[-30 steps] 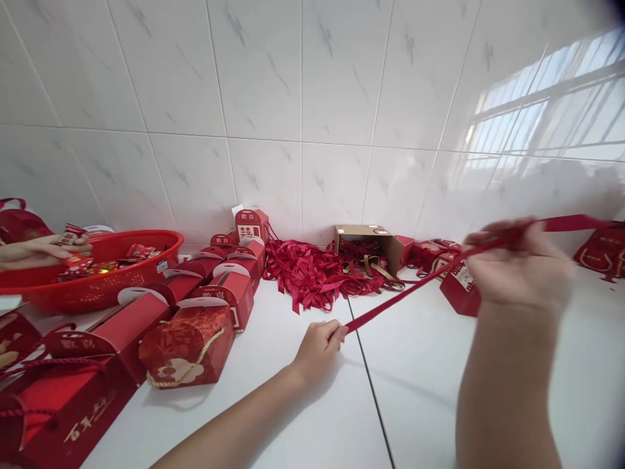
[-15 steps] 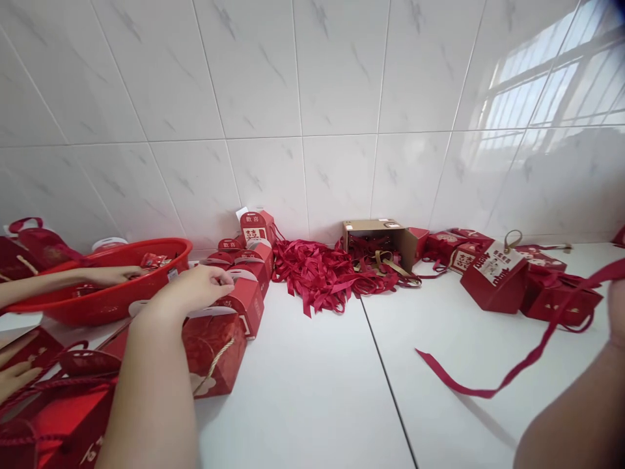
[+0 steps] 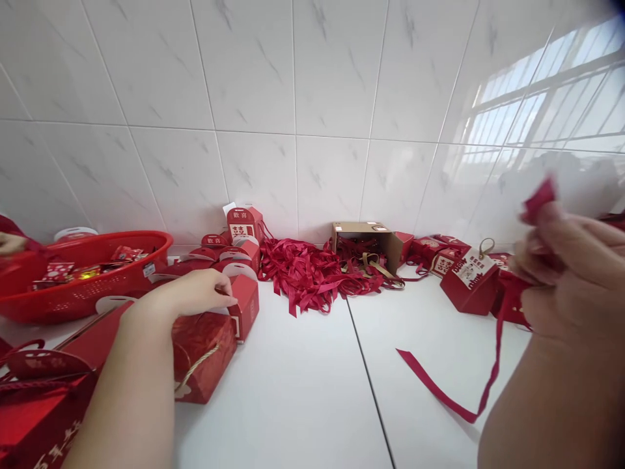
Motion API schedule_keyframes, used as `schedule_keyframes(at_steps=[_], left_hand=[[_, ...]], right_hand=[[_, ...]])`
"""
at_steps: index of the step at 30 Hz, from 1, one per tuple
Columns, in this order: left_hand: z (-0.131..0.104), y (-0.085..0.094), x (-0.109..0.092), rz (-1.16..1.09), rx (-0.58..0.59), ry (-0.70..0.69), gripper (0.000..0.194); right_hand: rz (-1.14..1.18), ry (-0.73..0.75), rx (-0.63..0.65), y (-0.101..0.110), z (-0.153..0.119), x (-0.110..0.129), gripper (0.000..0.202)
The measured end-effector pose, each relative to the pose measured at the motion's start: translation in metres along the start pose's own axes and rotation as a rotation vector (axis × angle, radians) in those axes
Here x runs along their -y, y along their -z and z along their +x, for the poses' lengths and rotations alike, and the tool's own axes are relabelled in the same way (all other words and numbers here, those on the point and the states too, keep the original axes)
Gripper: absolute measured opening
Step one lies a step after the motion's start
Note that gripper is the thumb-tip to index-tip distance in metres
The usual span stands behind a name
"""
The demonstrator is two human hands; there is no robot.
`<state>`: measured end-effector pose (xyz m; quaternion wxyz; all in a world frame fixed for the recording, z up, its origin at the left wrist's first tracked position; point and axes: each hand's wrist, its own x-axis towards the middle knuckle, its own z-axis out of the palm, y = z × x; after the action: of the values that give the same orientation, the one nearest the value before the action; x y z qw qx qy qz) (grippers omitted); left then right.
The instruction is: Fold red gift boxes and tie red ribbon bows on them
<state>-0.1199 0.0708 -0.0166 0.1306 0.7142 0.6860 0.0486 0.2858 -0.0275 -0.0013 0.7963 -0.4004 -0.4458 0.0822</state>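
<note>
My left hand [image 3: 208, 293], fingers curled together, is at the top of a red gift box [image 3: 245, 303] in the row on the left; whether it pinches the box is hidden. Below it lies a larger dark red box with a twisted cord handle [image 3: 205, 365]. Raised at the right, my right hand [image 3: 566, 260] is closed on a dark red ribbon [image 3: 439, 391], whose long tail hangs down to the white table. A short end of ribbon sticks up above the fingers, slightly blurred.
A red plastic basket [image 3: 83, 293] with wrapped sweets stands at the left. A heap of red ribbons [image 3: 307, 273] lies against the wall beside an open cardboard box [image 3: 361, 228]. A tagged red box [image 3: 471, 286] stands further right. Another person's hand [image 3: 12, 244] shows at the left edge.
My right hand has come further into view and moved left with the ribbon. My left hand stays by the boxes. The other person's hand has left the basket's inside.
</note>
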Motion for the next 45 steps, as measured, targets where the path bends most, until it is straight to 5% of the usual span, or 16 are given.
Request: schedule_keyframes(at_steps=[5,9,14,17,24,27,33,45], left_hand=[[-0.004,-0.007,-0.018,-0.010,0.037,-0.131,0.029],[-0.002,-0.022,-0.039,-0.058,0.073,-0.343,0.003],[0.001,-0.047,-0.066,-0.079,0.035,-0.425,0.034],[0.000,-0.052,-0.074,-0.075,0.043,-0.446,0.032],[-0.012,-0.052,-0.089,0.027,-0.156,-0.661,0.016],[-0.016,-0.059,-0.097,-0.069,-0.099,-0.734,0.022],[-0.015,-0.071,-0.100,-0.204,0.017,-0.634,0.021],[-0.012,-0.065,-0.100,-0.008,0.104,-0.530,0.029]], right_hand=[[-0.106,-0.135,0.194,-0.024,-0.012,0.000,0.021],[-0.186,-0.142,0.510,-0.031,-0.016,-0.005,0.025],[-0.347,-0.212,1.007,-0.049,-0.024,-0.013,0.025],[-0.448,-0.279,1.148,-0.062,-0.032,-0.021,0.025],[-0.631,-0.264,1.222,-0.077,-0.045,-0.035,0.023],[-0.620,-0.277,1.219,-0.079,-0.046,-0.040,0.027],[-0.626,-0.278,1.262,-0.089,-0.049,-0.048,0.036],[-0.686,-0.285,1.329,-0.098,-0.055,-0.052,0.034]])
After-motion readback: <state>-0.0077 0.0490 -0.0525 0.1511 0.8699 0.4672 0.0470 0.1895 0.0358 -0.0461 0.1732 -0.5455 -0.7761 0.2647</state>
